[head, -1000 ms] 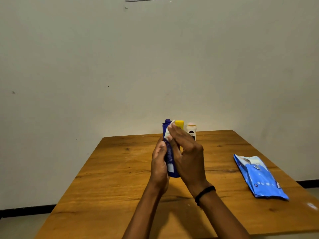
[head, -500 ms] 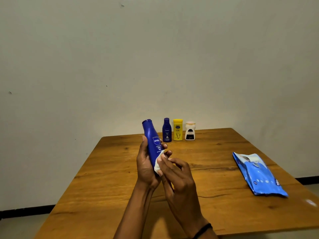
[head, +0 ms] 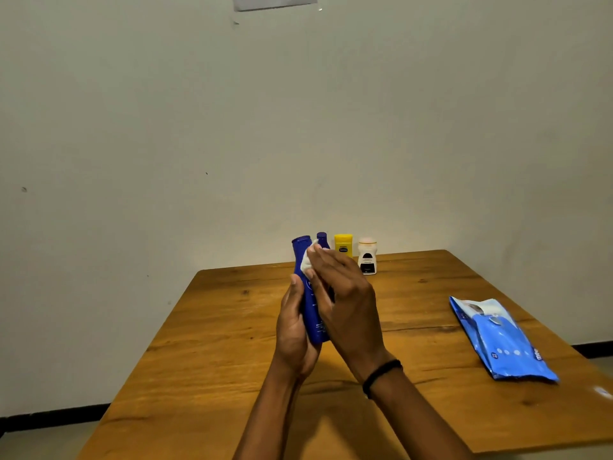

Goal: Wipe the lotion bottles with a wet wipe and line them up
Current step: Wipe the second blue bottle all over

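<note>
My left hand [head: 293, 330] grips a tall blue lotion bottle [head: 310, 303] upright above the wooden table [head: 212, 360]. With my right hand [head: 345, 300] I press a white wet wipe [head: 306, 260] against the bottle's upper part, just under its cap. At the table's far edge stands a row: a small blue bottle [head: 322, 240], mostly hidden behind my fingers, a yellow bottle [head: 343, 245], and a white bottle [head: 367, 257] with a dark label.
A blue wet wipe pack [head: 501, 340] lies flat on the table's right side, near the right edge. A plain wall rises right behind the far edge of the table. A black band circles my right wrist.
My right hand has slid the wipe up from the bottle's lower body to its neck. The held bottle has turned upright and shifted right, covering the small blue bottle behind.
</note>
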